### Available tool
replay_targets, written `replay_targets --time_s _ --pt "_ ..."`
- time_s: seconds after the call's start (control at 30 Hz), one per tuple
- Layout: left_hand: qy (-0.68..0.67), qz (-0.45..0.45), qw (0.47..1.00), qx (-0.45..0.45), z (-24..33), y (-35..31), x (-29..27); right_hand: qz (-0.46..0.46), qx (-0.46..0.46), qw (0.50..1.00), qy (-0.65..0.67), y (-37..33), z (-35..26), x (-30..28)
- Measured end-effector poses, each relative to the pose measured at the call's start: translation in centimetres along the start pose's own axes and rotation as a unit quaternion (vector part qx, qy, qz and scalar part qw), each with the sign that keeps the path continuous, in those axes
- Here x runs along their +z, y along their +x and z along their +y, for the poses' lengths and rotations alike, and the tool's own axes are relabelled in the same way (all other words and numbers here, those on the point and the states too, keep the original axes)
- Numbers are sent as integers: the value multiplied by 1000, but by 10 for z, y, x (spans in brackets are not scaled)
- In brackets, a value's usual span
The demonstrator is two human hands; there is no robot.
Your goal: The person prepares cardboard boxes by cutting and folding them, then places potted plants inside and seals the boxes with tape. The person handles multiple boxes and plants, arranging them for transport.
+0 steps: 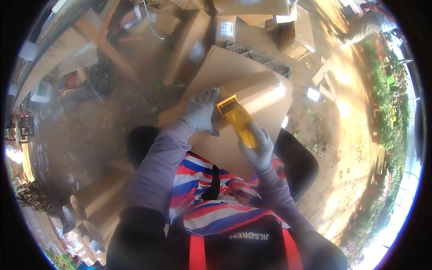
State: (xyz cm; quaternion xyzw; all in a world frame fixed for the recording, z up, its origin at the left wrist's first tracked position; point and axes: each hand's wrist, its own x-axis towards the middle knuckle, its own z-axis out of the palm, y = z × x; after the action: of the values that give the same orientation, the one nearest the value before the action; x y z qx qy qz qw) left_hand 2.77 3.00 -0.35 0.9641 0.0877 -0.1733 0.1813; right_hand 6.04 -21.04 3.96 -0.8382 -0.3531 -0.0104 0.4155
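My left hand [201, 111], in a light grey glove, lies on a cardboard box [220, 146] with its fingers stretched out. My right hand [259, 152], gloved the same way, is closed around the lower part of a yellow tape dispenser [241, 123]. The dispenser's wide head rests at the box's upper surface, just right of my left fingers. A shiny strip of tape [265, 96] runs over the cardboard to the right of the head. The box sits in front of my body, between my legs.
Beyond the box stand more cardboard boxes [294, 33] and a grey plastic crate [263, 59]. Flat cardboard scraps [325, 81] lie on the dirt floor. Folded cardboard [101, 198] is at my lower left. Green plants [382, 103] line the right side. Another person's sleeve [366, 29] shows at upper right.
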Motion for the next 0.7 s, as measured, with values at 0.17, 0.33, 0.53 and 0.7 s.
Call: replay_targets --time_s 0.17,0.33,0.53,0.7 --pt "-17 91 993 -70 14 12 11 -71 45 994 -76 15 -40 -36" --pt "-121 88 989 0 -17 35 17 -163 65 961 -213 28 -80 -49" --pt "-66 100 993 -2 -16 37 8 -451 117 805 -368 100 -36 53" --pt "62 185 981 -6 26 31 13 -295 192 867 -352 28 6 -13"
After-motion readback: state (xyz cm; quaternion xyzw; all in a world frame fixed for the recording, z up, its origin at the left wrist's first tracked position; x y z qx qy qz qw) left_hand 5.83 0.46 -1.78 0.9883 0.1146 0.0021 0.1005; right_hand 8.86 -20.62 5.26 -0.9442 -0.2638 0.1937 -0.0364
